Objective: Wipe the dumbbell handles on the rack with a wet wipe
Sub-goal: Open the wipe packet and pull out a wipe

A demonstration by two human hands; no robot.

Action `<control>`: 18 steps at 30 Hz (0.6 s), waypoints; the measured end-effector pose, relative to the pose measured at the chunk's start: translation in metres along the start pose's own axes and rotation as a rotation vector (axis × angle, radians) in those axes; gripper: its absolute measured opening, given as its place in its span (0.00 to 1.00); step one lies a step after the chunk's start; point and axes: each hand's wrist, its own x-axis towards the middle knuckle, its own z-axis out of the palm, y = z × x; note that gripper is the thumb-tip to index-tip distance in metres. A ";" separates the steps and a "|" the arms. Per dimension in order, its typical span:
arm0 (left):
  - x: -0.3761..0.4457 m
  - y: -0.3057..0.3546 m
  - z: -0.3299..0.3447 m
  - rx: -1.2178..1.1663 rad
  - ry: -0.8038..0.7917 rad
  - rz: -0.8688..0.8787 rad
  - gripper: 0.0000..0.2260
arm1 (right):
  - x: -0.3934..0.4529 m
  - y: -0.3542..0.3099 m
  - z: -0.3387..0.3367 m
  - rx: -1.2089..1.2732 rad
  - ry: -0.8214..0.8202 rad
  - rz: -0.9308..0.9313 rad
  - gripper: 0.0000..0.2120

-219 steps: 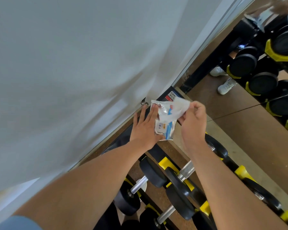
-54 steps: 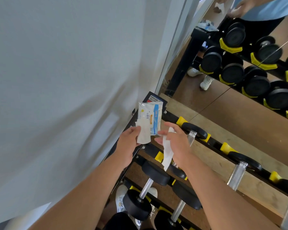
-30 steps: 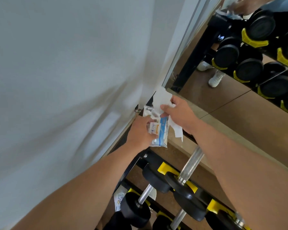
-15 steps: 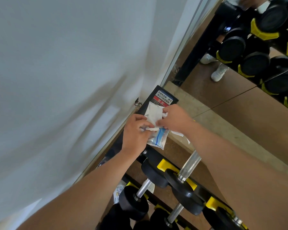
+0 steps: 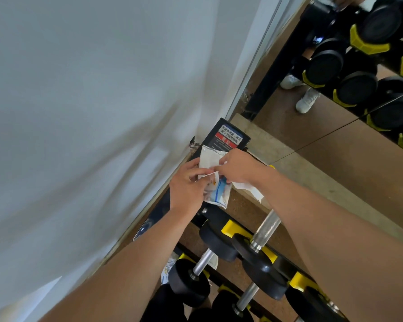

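My left hand (image 5: 187,185) grips a white-and-blue wet wipe packet (image 5: 218,194) above the left end of the dumbbell rack (image 5: 233,226). My right hand (image 5: 239,167) pinches a white wet wipe (image 5: 209,159) at the packet's mouth; part of the wipe also trails below my right wrist. Black dumbbells with steel handles lie on the rack below: one handle (image 5: 266,230) under my right forearm, another (image 5: 203,262) lower left, a third (image 5: 248,296) at the bottom.
A white wall (image 5: 91,112) stands close on the left. A mirror (image 5: 335,126) on the right reflects the rack and white shoes. A black end plate with a red warning label (image 5: 228,137) lies just beyond my hands. A stone ledge (image 5: 300,170) runs behind the rack.
Since a second ago both hands have come lower and closer together over the packet. The wipe, earlier lifted above the packet, is now held down against its top.
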 end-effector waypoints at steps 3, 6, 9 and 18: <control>0.006 -0.003 -0.005 -0.011 -0.032 0.056 0.17 | -0.001 -0.001 -0.004 -0.050 -0.108 -0.004 0.10; 0.009 -0.005 -0.007 0.023 -0.080 0.087 0.18 | -0.001 -0.002 -0.005 -0.074 -0.193 -0.004 0.10; 0.010 -0.009 -0.012 0.105 -0.085 0.103 0.09 | -0.001 -0.005 -0.003 -0.193 -0.237 -0.040 0.09; 0.020 -0.002 -0.018 0.233 -0.025 0.094 0.11 | 0.004 -0.012 0.018 -0.068 0.215 -0.040 0.23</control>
